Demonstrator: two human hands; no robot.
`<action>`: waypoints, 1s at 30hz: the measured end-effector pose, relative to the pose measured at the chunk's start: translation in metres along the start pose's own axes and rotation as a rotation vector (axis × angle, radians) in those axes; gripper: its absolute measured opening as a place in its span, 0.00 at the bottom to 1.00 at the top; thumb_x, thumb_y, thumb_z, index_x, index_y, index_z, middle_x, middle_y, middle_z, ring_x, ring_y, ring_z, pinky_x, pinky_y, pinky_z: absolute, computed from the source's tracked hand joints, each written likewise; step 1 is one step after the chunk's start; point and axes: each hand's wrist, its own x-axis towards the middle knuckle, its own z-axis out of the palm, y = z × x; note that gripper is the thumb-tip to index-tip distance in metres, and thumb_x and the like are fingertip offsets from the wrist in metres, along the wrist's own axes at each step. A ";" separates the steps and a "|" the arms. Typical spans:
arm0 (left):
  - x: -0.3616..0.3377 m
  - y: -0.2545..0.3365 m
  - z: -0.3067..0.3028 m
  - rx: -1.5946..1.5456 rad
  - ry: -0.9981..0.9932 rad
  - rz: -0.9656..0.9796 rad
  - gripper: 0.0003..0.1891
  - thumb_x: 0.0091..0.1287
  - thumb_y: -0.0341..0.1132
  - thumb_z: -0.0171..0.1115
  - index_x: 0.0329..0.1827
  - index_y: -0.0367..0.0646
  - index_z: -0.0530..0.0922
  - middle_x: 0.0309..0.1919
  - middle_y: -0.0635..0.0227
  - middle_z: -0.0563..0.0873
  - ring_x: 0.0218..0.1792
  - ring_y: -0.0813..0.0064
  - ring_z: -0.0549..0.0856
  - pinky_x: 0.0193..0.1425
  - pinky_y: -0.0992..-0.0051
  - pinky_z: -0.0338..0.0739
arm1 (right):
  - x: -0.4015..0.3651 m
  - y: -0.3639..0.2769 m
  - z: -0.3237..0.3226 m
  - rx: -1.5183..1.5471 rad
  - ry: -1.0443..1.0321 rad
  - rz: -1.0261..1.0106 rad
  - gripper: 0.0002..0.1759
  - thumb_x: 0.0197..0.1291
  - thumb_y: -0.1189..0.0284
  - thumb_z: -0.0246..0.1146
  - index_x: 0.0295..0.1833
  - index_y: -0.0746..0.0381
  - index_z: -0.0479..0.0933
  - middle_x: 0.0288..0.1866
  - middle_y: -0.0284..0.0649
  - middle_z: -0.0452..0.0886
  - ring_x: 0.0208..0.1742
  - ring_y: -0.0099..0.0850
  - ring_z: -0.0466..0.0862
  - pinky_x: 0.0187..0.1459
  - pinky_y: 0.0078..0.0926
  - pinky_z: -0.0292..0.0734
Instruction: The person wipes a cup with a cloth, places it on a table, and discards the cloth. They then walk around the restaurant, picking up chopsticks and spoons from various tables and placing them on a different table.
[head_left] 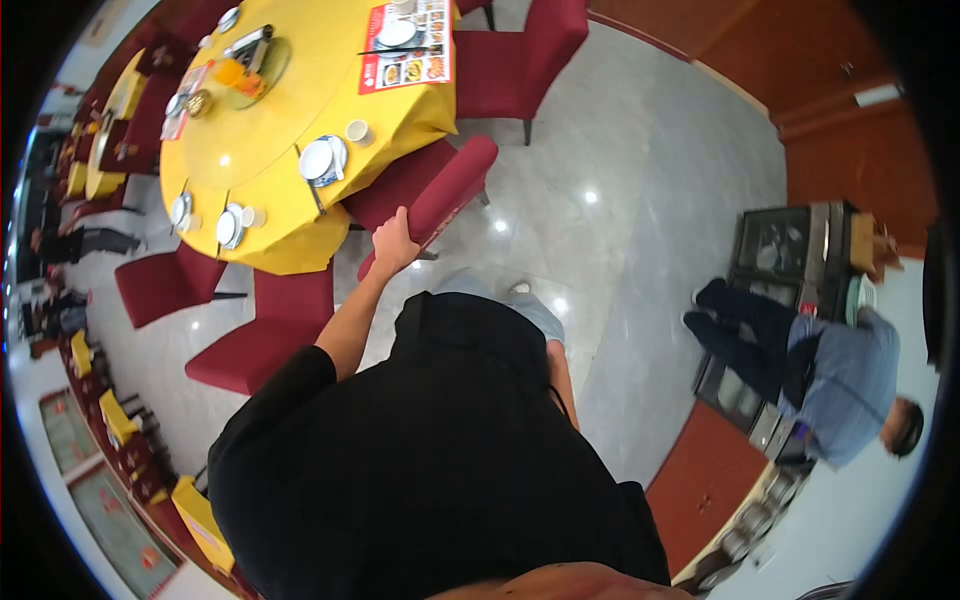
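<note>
My left hand point(396, 243) grips the top edge of a dark red chair point(455, 185) beside a round table with a yellow cloth point(270, 235). The chair stands at the near right side of the table, its seat partly under the cloth. On the cloth near it are a place setting of stacked white plates point(317, 159) with chopsticks, and a small cup point(359, 132). My right arm hangs down at my right side, and its hand is hidden behind my body and clothing.
More red chairs point(290, 325) surround the table. At the right, a person in a blue shirt point(848, 375) stands by glass-door cabinets point(775, 243). A wooden cabinet point(705, 490) is at the lower right. Other people and tables are far left.
</note>
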 end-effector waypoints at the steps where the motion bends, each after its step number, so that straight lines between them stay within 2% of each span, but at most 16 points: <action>1: -0.001 0.001 -0.002 0.020 -0.009 -0.011 0.26 0.48 0.35 0.68 0.49 0.43 0.67 0.36 0.51 0.84 0.40 0.46 0.83 0.43 0.52 0.78 | 0.009 -0.008 -0.016 -0.017 -0.026 -0.001 0.30 0.66 0.50 0.46 0.50 0.68 0.75 0.43 0.53 0.82 0.41 0.42 0.81 0.46 0.38 0.76; 5: -0.025 0.015 -0.002 0.031 -0.049 -0.037 0.25 0.46 0.30 0.65 0.50 0.46 0.67 0.37 0.52 0.84 0.41 0.45 0.83 0.44 0.51 0.77 | 0.047 -0.046 -0.072 -0.115 -0.092 -0.032 0.30 0.66 0.50 0.46 0.50 0.69 0.75 0.43 0.53 0.82 0.41 0.42 0.81 0.46 0.38 0.76; 10: -0.057 0.031 0.011 0.035 -0.201 -0.104 0.28 0.44 0.26 0.64 0.53 0.47 0.68 0.41 0.54 0.83 0.42 0.45 0.82 0.44 0.52 0.77 | 0.096 -0.103 -0.112 -0.177 -0.115 -0.048 0.30 0.66 0.51 0.46 0.50 0.69 0.75 0.43 0.54 0.82 0.41 0.43 0.81 0.46 0.38 0.76; 15: -0.055 0.040 0.017 -0.001 -0.205 -0.164 0.36 0.43 0.24 0.64 0.61 0.44 0.66 0.49 0.55 0.78 0.52 0.50 0.79 0.52 0.58 0.76 | 0.146 -0.185 -0.146 -0.287 -0.094 -0.054 0.30 0.66 0.51 0.46 0.50 0.69 0.75 0.43 0.54 0.82 0.41 0.43 0.81 0.45 0.38 0.75; 16: -0.047 0.042 0.013 -0.026 -0.242 -0.185 0.35 0.44 0.24 0.64 0.61 0.44 0.67 0.49 0.55 0.76 0.56 0.53 0.76 0.56 0.60 0.75 | 0.153 -0.203 -0.153 -0.306 -0.089 -0.064 0.30 0.66 0.51 0.46 0.50 0.69 0.75 0.43 0.54 0.82 0.41 0.43 0.81 0.45 0.38 0.75; 18: -0.032 0.041 -0.002 -0.048 -0.364 -0.162 0.34 0.45 0.28 0.66 0.60 0.43 0.68 0.50 0.53 0.77 0.56 0.52 0.76 0.58 0.59 0.74 | 0.173 -0.237 -0.155 -0.351 -0.085 -0.069 0.29 0.66 0.52 0.46 0.50 0.69 0.75 0.42 0.54 0.82 0.41 0.43 0.81 0.45 0.38 0.75; 21: 0.022 0.045 -0.009 0.069 -0.714 -0.194 0.31 0.47 0.34 0.69 0.57 0.42 0.70 0.49 0.52 0.78 0.55 0.51 0.76 0.59 0.58 0.74 | 0.197 -0.284 -0.169 -0.420 -0.084 -0.080 0.29 0.66 0.52 0.47 0.50 0.70 0.75 0.42 0.55 0.82 0.41 0.43 0.81 0.45 0.38 0.75; 23: 0.094 0.104 -0.057 0.020 -0.670 -0.079 0.24 0.50 0.37 0.68 0.51 0.40 0.73 0.47 0.52 0.80 0.53 0.52 0.79 0.57 0.59 0.75 | 0.208 -0.309 -0.177 -0.463 -0.093 -0.092 0.29 0.67 0.52 0.47 0.50 0.70 0.75 0.42 0.55 0.82 0.41 0.43 0.81 0.45 0.38 0.75; 25: 0.145 0.154 -0.052 -0.246 -0.097 0.028 0.17 0.54 0.35 0.65 0.46 0.40 0.75 0.44 0.54 0.81 0.51 0.55 0.81 0.54 0.60 0.76 | 0.220 -0.334 -0.183 -0.481 -0.097 -0.109 0.29 0.67 0.52 0.47 0.50 0.70 0.75 0.42 0.55 0.81 0.41 0.43 0.81 0.45 0.39 0.75; 26: 0.168 0.181 -0.049 -0.434 0.024 0.039 0.14 0.57 0.34 0.64 0.44 0.40 0.75 0.41 0.56 0.82 0.46 0.58 0.83 0.48 0.61 0.78 | 0.227 -0.346 -0.187 -0.486 -0.096 -0.118 0.29 0.67 0.52 0.47 0.50 0.70 0.75 0.42 0.55 0.81 0.41 0.44 0.81 0.45 0.39 0.75; 27: 0.190 0.203 -0.036 -0.715 -0.026 -0.039 0.13 0.57 0.34 0.64 0.43 0.40 0.76 0.39 0.56 0.83 0.40 0.57 0.84 0.44 0.62 0.78 | 0.233 -0.356 -0.194 -0.490 -0.093 -0.127 0.29 0.67 0.52 0.47 0.50 0.70 0.75 0.42 0.55 0.81 0.41 0.44 0.81 0.45 0.39 0.75; 28: 0.211 0.221 -0.018 -0.714 -0.091 -0.041 0.12 0.57 0.34 0.63 0.42 0.39 0.76 0.37 0.56 0.84 0.36 0.57 0.85 0.41 0.62 0.79 | 0.240 -0.365 -0.200 -0.496 -0.092 -0.135 0.29 0.67 0.53 0.47 0.50 0.70 0.74 0.42 0.55 0.81 0.41 0.44 0.81 0.45 0.39 0.75; 30: 0.249 0.259 0.016 -0.633 -0.152 0.101 0.10 0.57 0.33 0.63 0.40 0.38 0.79 0.33 0.56 0.85 0.35 0.59 0.85 0.40 0.64 0.79 | 0.255 -0.383 -0.215 -0.501 -0.089 -0.138 0.29 0.67 0.53 0.47 0.50 0.70 0.74 0.42 0.55 0.81 0.41 0.44 0.81 0.45 0.39 0.75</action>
